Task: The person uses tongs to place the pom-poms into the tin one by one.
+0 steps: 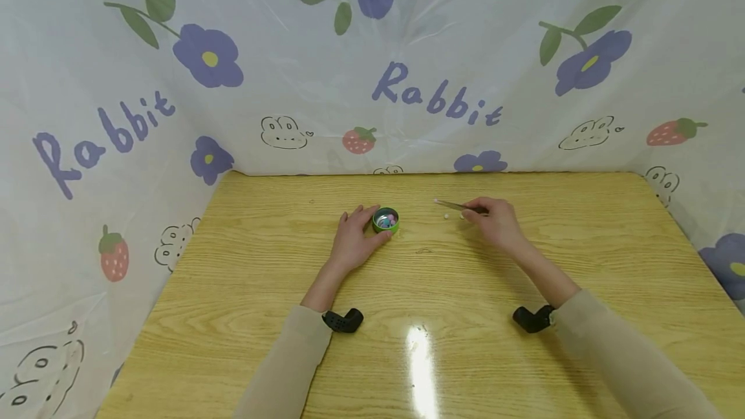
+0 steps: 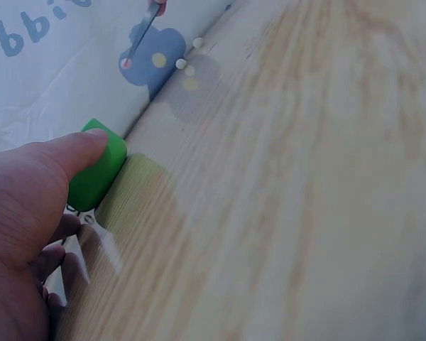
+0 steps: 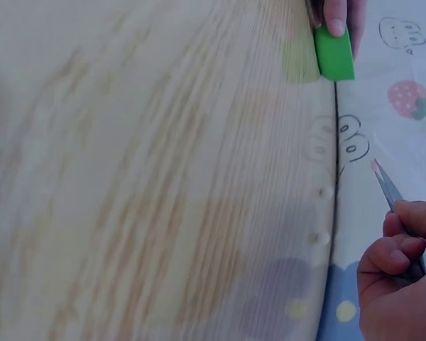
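Note:
A small round green tin (image 1: 378,229) stands on the table, with several pink, blue and purple beads (image 1: 390,220) inside. My left hand (image 1: 352,238) holds the tin from its left side, thumb at the near wall and fingers around the far side. In the left wrist view, the thumb lies against the green wall (image 2: 103,174). Right of the tin, my right hand (image 1: 498,222) pinches metal tweezers (image 1: 455,205) that point left. At their tips is a small pale pink bead (image 3: 374,165), held above the table.
Two whitish beads, one bead (image 3: 325,192) and another bead (image 3: 319,238), lie on the wooden table (image 1: 419,290) below the tweezers. A patterned cloth (image 1: 326,96) hangs along the table's back edge and left side. Each wrist wears a black camera mount (image 1: 345,321).

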`<state>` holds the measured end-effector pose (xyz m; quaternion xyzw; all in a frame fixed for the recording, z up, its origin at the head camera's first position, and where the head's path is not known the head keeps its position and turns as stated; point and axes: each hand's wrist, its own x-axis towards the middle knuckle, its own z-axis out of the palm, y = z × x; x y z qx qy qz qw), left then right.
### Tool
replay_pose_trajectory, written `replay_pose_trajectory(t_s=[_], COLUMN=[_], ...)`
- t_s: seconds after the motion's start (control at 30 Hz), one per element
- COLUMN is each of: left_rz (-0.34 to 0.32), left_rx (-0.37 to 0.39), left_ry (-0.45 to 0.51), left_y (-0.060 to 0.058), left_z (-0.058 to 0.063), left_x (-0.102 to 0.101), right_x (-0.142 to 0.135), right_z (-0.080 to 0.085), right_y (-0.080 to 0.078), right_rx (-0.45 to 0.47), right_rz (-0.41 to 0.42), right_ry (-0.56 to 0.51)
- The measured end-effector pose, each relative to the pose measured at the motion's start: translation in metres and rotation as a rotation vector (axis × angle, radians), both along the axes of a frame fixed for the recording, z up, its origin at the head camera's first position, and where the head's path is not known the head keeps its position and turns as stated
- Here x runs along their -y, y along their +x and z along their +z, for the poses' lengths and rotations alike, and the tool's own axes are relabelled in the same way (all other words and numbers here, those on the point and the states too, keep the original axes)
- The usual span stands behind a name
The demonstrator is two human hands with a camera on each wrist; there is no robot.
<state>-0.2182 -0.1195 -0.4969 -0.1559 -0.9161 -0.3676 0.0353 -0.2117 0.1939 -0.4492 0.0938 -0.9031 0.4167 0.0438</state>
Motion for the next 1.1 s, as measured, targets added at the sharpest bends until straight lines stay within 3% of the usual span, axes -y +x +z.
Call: replay_pose_trajectory(t_s=[0.4,1.1], left_rz=[-0.004,0.0], left_rx=[0.005,0.009], left_ry=[0.007,0.001], left_y=[-0.002,-0.002], left_z=[0.0,0.0], left_x=[0.0,0.0], right_x=[0.032,0.065], right_z=[0.008,-0.003], right_y=[0.009,0.012], right_rx=[0.02,0.036], right_rz=[0.086,0.146], right_ry=[-0.059,-0.074])
